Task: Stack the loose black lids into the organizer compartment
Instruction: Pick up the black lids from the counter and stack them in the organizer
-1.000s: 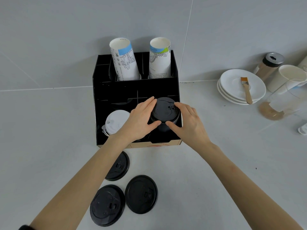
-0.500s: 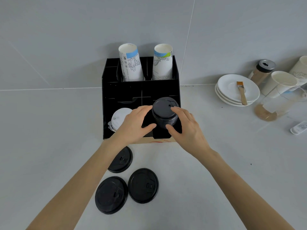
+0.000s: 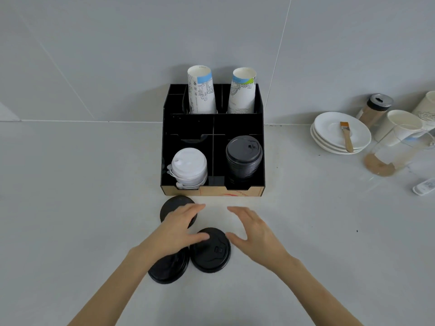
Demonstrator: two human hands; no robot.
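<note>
A black organizer (image 3: 213, 128) stands against the wall. Its front right compartment holds a tall stack of black lids (image 3: 244, 158); the front left one holds white lids (image 3: 188, 167). Three loose black lids lie on the counter in front: one near the organizer (image 3: 171, 207), one in the middle (image 3: 211, 251) and one lower left (image 3: 168, 270). My left hand (image 3: 175, 228) hovers open over the lids, partly covering two of them. My right hand (image 3: 255, 234) is open just right of the middle lid. Neither hand holds anything.
Two stacks of printed paper cups (image 3: 201, 90) stand in the organizer's back row. At the right sit stacked white plates (image 3: 329, 135) with a brush (image 3: 346, 136), a shaker jar (image 3: 374, 109), paper cups (image 3: 400, 124) and a glass pitcher (image 3: 390, 154).
Both hands have let go of the black stack in the compartment and drawn back down to the loose lids on the counter. The camera has tilted, so the organizer sits higher.
</note>
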